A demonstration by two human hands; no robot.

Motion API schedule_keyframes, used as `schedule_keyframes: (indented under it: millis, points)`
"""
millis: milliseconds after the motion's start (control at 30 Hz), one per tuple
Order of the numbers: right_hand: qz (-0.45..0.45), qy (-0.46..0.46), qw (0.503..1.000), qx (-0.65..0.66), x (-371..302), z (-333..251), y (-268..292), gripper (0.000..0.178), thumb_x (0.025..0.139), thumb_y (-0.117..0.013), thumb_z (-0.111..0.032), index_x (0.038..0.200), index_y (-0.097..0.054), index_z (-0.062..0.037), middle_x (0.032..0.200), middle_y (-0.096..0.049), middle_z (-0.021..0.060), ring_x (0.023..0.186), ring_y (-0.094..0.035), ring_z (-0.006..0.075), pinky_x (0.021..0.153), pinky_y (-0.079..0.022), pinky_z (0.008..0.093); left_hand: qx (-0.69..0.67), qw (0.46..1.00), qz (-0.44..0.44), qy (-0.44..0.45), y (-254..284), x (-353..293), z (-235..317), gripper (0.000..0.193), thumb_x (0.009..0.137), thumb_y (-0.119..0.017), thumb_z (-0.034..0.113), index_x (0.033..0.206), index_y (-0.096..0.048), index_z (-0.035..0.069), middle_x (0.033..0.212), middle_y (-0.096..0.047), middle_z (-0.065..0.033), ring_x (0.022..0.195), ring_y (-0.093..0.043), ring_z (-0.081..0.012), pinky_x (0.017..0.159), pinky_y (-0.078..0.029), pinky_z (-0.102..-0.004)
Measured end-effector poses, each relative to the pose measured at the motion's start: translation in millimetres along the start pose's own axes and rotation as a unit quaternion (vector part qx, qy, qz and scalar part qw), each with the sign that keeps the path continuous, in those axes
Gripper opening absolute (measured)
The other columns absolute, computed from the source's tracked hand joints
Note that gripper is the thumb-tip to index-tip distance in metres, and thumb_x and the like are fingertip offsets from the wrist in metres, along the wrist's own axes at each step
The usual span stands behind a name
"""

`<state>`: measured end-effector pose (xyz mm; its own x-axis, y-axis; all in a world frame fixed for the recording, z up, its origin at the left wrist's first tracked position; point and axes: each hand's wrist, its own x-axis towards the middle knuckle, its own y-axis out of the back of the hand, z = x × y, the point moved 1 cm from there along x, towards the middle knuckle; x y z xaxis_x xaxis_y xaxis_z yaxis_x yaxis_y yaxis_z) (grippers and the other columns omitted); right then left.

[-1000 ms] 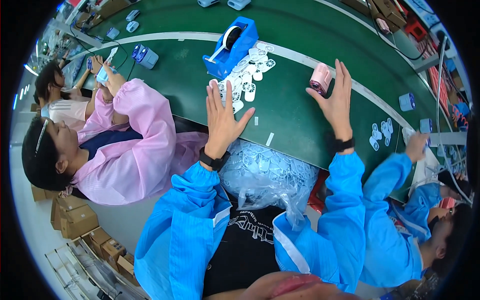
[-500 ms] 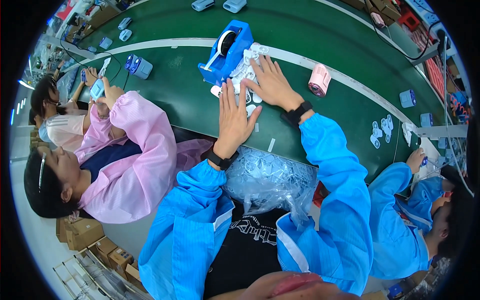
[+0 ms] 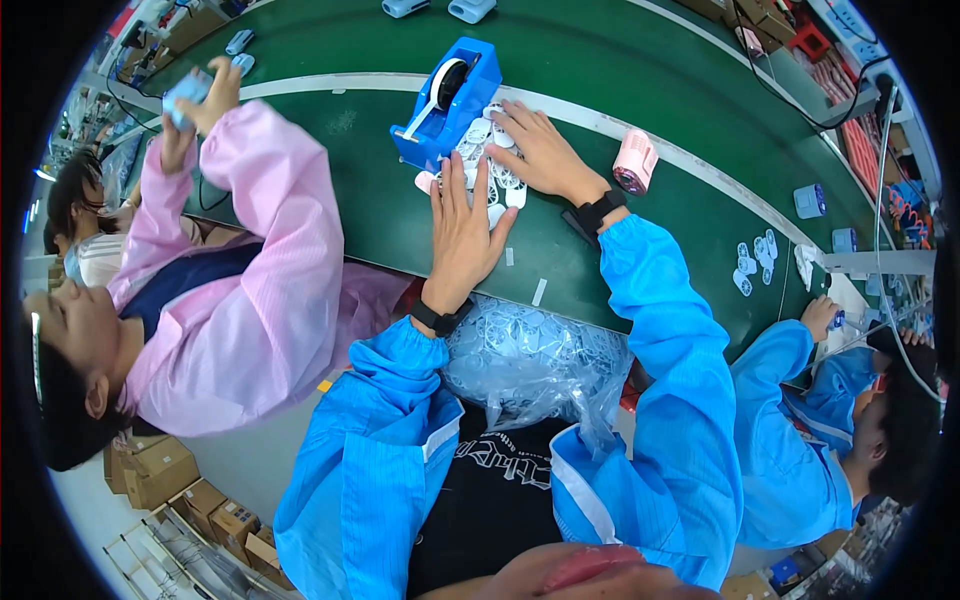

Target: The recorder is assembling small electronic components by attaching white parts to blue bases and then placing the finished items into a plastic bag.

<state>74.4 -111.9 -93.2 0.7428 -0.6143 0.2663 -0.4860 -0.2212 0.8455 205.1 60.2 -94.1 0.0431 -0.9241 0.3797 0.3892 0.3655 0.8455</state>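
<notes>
Just above the frame's centre, both my hands lie open and flat on the green table point(image 3: 330, 200), left hand point(image 3: 462, 235) and right hand point(image 3: 535, 150) corralling the small white plastic parts point(image 3: 487, 168) beside the blue tape dispenser point(image 3: 447, 100), probably to keep them from scattering.

You sit at a long green bench point(image 3: 640, 90) with a pale stripe point(image 3: 330, 85) curving along it. Brown cardboard boxes point(image 3: 190, 490) are stacked on the light floor point(image 3: 100, 520) at your lower left. Red crates point(image 3: 800, 30) and black cables point(image 3: 880, 120) line the far right edge.
</notes>
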Motion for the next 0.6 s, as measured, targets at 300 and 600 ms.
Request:
schedule_keyframes:
  millis: [300,600]
  points:
    - [0.046,0.019,0.998,0.027,-21,-11,16,0.073,0.107,-0.059,-0.050,0.158,-0.046,-0.0004,0.167,-0.036,0.0318,0.157,-0.032,0.0474,0.129,-0.028,0.0495,-0.033,0.999,0.023,-0.019,28,-21,4,0.081,0.101,-0.071,0.036,0.164,-0.036,0.001,0.171,-0.020,-0.0338,0.159,-0.020,-0.0535,0.127,-0.020,-0.0640]
    - [0.018,0.013,0.999,0.036,-27,-5,18,0.073,0.108,-0.059,-0.047,0.164,-0.040,-0.0044,0.173,-0.028,0.0277,0.161,-0.026,0.0434,0.131,-0.025,0.0496,-0.008,1.000,-0.012,-0.019,28,-41,7,0.076,0.101,-0.070,0.034,0.163,-0.039,0.002,0.172,-0.024,-0.0295,0.158,-0.026,-0.0507,0.127,-0.025,-0.0607]
